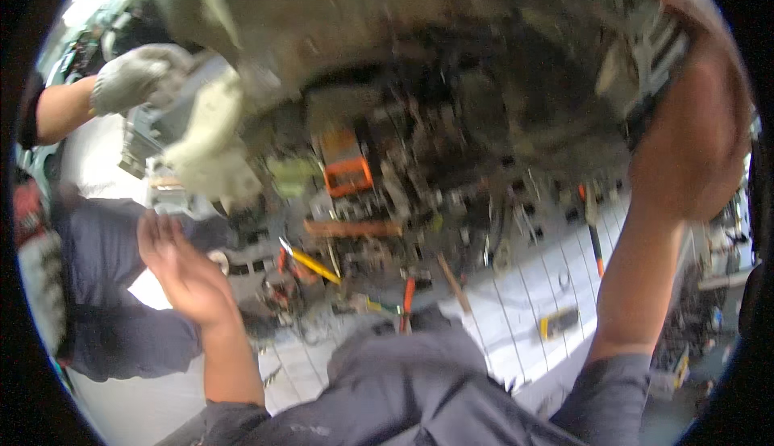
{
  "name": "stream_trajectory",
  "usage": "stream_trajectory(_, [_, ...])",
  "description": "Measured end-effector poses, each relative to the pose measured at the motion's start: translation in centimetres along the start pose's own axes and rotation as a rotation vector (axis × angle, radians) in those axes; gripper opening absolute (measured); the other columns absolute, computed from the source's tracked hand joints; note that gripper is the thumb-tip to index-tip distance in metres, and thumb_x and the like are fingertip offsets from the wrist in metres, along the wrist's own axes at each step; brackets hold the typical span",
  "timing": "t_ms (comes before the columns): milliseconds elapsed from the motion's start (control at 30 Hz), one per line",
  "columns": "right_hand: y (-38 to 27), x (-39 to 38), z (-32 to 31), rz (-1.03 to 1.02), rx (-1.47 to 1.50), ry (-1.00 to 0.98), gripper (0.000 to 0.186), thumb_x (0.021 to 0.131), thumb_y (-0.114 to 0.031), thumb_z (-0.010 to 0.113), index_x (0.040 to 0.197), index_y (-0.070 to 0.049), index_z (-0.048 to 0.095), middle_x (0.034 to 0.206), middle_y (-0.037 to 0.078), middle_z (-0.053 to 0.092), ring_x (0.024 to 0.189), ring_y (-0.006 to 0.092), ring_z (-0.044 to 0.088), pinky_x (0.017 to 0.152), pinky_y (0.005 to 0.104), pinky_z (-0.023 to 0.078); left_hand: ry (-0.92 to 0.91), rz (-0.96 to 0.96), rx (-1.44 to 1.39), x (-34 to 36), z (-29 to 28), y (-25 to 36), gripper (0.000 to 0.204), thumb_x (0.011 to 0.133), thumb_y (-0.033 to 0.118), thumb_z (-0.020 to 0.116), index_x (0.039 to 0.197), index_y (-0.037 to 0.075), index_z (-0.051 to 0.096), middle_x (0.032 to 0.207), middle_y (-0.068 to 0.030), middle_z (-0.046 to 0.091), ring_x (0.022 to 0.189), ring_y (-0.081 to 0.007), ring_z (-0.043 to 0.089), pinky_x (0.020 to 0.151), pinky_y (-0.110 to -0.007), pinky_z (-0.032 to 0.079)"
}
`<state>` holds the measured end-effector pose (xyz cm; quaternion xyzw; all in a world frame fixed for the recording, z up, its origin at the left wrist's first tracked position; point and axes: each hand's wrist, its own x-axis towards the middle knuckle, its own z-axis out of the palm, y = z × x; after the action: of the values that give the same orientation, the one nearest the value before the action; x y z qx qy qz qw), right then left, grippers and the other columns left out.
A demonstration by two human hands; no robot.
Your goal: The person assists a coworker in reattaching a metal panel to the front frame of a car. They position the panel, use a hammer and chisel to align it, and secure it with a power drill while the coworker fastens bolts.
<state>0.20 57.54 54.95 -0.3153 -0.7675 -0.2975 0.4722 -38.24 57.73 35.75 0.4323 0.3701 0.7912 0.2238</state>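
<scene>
My left hand (191, 275) is held up at the left with its fingers stretched out and nothing in it. It is nearest to a co-worker's dark trousers (105, 240). My right hand (695, 135) is raised high at the right edge, beside the end of a large grey-brown, dirty panel-like piece (379, 14). Motion smears its fingers, so I cannot tell whether they grip that end. At the piece's left end, a co-worker's gloved hand (139, 79) is by a pale cream curved part (214, 115).
Below the large piece lie an orange frame-like part (348, 178), a yellow-handled tool (314, 266), an orange-red handled tool (407, 294), a wooden stick (453, 283) and a black-and-orange tool (592, 228). A yellow-and-grey device (559, 323) rests on the white lined surface (516, 305).
</scene>
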Motion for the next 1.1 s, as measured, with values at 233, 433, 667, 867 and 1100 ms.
stream_trajectory(233, [-1.6,-2.0,-4.4,0.085,-0.079,-0.080,0.023,0.081,-0.013,0.060,0.100,0.000,0.062,0.106,0.016,0.061,0.101,0.0329,0.054,0.094,0.0434,0.041,-0.506,0.147,-0.074,3.6,11.6,6.4,0.060,0.088,0.024,0.049,0.136,-0.007,0.034,0.135,-0.0182,0.044,0.130,-0.0272,0.039,0.111,-0.038,0.026])
stream_trajectory(433, [-0.9,-0.7,-6.4,-0.019,0.012,-0.083,0.025,0.072,-0.006,0.063,0.097,-0.002,0.061,0.104,0.015,0.060,0.099,0.0344,0.053,0.090,0.0442,0.043,-0.426,-0.240,0.280,7.1,14.9,2.8,0.072,0.093,0.051,0.052,0.138,-0.003,0.037,0.136,-0.0163,0.047,0.125,-0.0227,0.042,0.106,-0.034,0.030])
stream_trajectory(667, [1.1,3.7,-5.0,-0.151,0.038,0.009,0.024,0.072,-0.004,0.066,0.095,-0.002,0.061,0.100,0.015,0.060,0.098,0.0348,0.053,0.088,0.0425,0.043,-0.699,-0.263,0.311,7.8,15.4,4.8,0.059,0.088,0.044,0.062,0.128,0.002,0.052,0.120,-0.0129,0.060,0.112,-0.0229,0.053,0.098,-0.037,0.039])
stream_trajectory(867, [1.4,8.4,-0.2,-0.122,0.046,0.007,0.024,0.083,-0.021,0.064,0.098,-0.002,0.062,0.100,0.015,0.061,0.101,0.0339,0.053,0.089,0.0422,0.043,-0.532,0.028,0.368,4.9,16.1,4.9,0.050,0.092,0.039,0.051,0.121,-0.001,0.054,0.108,-0.0177,0.063,0.101,-0.0281,0.058,0.091,-0.037,0.042])
stream_trajectory(1100, [1.3,8.8,3.5,0.081,-0.103,-0.340,0.053,0.091,-0.048,0.054,0.112,0.001,0.058,0.102,0.020,0.064,0.099,0.0341,0.060,0.084,0.0420,0.048,-0.489,0.058,0.491,5.0,15.9,4.1,0.047,0.093,0.038,0.049,0.120,-0.001,0.053,0.109,-0.0239,0.061,0.105,-0.0411,0.056,0.089,-0.042,0.042])
